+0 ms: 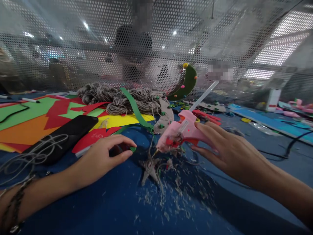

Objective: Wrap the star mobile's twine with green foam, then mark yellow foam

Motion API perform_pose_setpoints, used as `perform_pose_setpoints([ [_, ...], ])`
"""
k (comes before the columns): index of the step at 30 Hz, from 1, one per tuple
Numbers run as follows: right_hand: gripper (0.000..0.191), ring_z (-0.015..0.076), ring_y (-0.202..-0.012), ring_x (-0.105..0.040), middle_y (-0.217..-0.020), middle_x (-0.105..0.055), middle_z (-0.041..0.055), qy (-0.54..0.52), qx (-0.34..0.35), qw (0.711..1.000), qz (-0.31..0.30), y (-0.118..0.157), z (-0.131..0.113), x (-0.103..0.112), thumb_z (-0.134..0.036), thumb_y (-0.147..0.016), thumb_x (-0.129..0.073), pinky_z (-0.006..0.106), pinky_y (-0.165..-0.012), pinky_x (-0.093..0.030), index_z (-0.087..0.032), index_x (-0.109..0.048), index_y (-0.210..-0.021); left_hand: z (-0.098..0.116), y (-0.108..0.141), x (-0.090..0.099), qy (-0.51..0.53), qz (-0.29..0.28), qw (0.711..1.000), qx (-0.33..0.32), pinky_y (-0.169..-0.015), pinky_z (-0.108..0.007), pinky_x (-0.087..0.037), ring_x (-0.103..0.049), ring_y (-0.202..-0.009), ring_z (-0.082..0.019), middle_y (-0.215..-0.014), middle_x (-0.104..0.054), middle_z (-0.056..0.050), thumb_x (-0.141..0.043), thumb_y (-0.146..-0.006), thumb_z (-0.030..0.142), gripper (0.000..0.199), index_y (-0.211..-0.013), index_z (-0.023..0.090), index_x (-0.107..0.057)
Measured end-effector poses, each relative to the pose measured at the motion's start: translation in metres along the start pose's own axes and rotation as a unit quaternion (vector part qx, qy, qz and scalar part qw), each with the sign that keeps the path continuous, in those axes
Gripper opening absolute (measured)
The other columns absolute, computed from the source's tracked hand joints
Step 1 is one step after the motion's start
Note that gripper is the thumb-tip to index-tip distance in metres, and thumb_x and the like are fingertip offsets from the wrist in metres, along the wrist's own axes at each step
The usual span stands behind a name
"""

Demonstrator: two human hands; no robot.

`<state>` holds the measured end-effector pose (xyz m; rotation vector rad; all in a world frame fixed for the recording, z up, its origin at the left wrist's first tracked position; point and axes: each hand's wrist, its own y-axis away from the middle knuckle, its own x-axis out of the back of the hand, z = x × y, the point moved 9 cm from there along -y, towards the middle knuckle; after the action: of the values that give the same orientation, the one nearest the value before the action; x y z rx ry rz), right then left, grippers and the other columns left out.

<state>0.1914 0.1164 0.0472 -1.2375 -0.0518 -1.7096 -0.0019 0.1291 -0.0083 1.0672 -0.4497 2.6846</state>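
My left hand [97,160] pinches a small green piece [133,149] between thumb and fingertips; its exact kind is too small to tell. My right hand [227,150] has its thumb and fingers around the handle of a pink hot glue gun [171,133], whose nozzle tilts down to the left. A clear glue stick [204,96] sticks out of its back end. Just below the nozzle lies a star wrapped in grey yarn [149,169] on the blue table [117,209]. Grey fibre scraps [176,192] are scattered beside the star.
Coloured paper sheets [29,112] and a black phone [70,133] lie at the left, with loose grey cord [36,153] over it. Grey yarn bundles [132,101] and a green crescent with pompoms [189,83] are behind. A perforated metal screen [85,49] closes off the back.
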Motion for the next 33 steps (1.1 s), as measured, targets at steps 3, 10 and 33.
perform_pose_setpoints([
  [3,0.044,0.0225,-0.074,-0.060,-0.090,-0.059,0.0169,-0.009,0.004,1.000,-0.011,0.000,-0.001,-0.005,-0.040,-0.085,-0.027,0.031,-0.055,-0.050,-0.005,-0.048,-0.103,0.000,0.000,0.000,0.003,0.001,1.000,-0.006,-0.067,-0.023,-0.045,-0.055,-0.078,-0.014,-0.087,-0.059,0.000,-0.048,-0.077,0.034,0.019,-0.088,0.022,-0.057],
  [10,0.045,0.0172,-0.055,-0.058,-0.082,-0.060,0.0109,-0.031,0.009,0.999,-0.009,-0.003,-0.008,-0.009,-0.042,-0.086,-0.018,0.027,-0.040,-0.043,-0.010,-0.047,-0.101,-0.006,-0.001,-0.003,0.008,-0.003,1.000,0.006,-0.064,-0.021,-0.046,-0.056,-0.073,-0.012,-0.083,-0.060,0.001,-0.049,-0.077,0.034,0.018,-0.088,0.022,-0.057],
  [33,0.030,0.0159,-0.055,-0.058,-0.077,-0.059,0.0097,0.007,0.019,0.999,0.031,-0.003,-0.011,0.004,-0.029,-0.087,-0.022,0.024,-0.039,-0.044,-0.013,-0.046,-0.094,-0.012,-0.003,-0.008,0.042,-0.022,0.999,0.024,-0.063,-0.022,-0.048,-0.058,-0.076,-0.014,-0.084,-0.062,0.000,-0.052,-0.074,0.033,0.020,-0.090,0.022,-0.056],
])
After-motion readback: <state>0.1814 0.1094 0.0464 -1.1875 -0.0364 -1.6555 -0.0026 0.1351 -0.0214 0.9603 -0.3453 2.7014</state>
